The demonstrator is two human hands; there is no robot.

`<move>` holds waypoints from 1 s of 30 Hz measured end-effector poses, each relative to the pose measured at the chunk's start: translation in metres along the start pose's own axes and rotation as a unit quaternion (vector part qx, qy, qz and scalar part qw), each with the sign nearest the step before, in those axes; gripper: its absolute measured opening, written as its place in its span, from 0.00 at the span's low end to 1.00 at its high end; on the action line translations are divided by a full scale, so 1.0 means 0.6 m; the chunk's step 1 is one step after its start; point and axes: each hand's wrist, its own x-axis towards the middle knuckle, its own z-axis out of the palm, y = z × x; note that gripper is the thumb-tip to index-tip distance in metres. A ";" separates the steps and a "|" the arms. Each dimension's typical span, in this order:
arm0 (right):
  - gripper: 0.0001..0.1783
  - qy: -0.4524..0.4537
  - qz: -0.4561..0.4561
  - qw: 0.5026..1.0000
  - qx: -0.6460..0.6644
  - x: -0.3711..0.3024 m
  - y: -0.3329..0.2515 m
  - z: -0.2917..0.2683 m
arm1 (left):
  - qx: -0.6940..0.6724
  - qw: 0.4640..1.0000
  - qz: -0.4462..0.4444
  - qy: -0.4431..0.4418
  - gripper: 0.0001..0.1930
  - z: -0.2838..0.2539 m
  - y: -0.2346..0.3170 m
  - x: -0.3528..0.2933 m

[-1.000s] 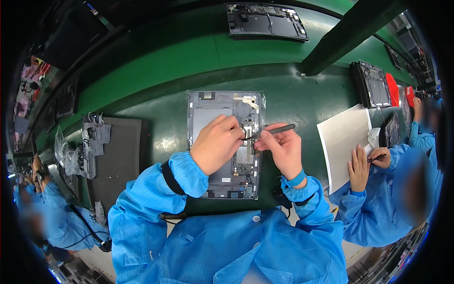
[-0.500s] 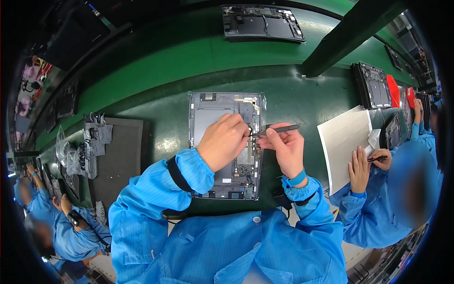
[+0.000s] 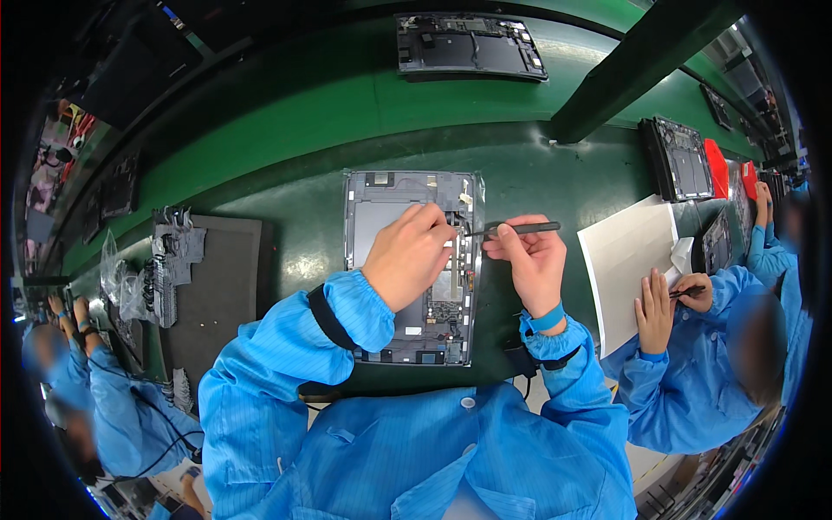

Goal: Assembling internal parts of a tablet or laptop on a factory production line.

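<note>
In front of me on the green bench lies an opened flat device (image 3: 373, 227), its dark inner plate and circuit boards showing. My left hand (image 3: 409, 256) rests over its middle. Thumb and fingers are pinched near the strip of parts on the right side; whatever they grip is hidden. Dark tweezers (image 3: 539, 228) sit in my right hand (image 3: 536, 262), just off the device's right edge. Their thin tip points left, close to my left fingertips.
A similar opened device (image 3: 471, 48) lies on the green belt beyond. A dark mat (image 3: 212, 299) and stacked grey parts (image 3: 165, 269) are at left. To the right, a co-worker's hand (image 3: 656, 314) rests by a white sheet (image 3: 624, 260). A dark post (image 3: 641, 69) slants overhead.
My right hand has drawn the tweezers slightly up and right, while my left hand stays nearly in place. On the belt, the far device has shifted left. Co-workers at left moved their arms.
</note>
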 end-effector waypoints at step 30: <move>0.07 0.034 0.004 0.999 0.011 -0.016 0.010 0.011 | 0.016 1.000 0.004 0.004 0.09 0.007 -0.002 -0.003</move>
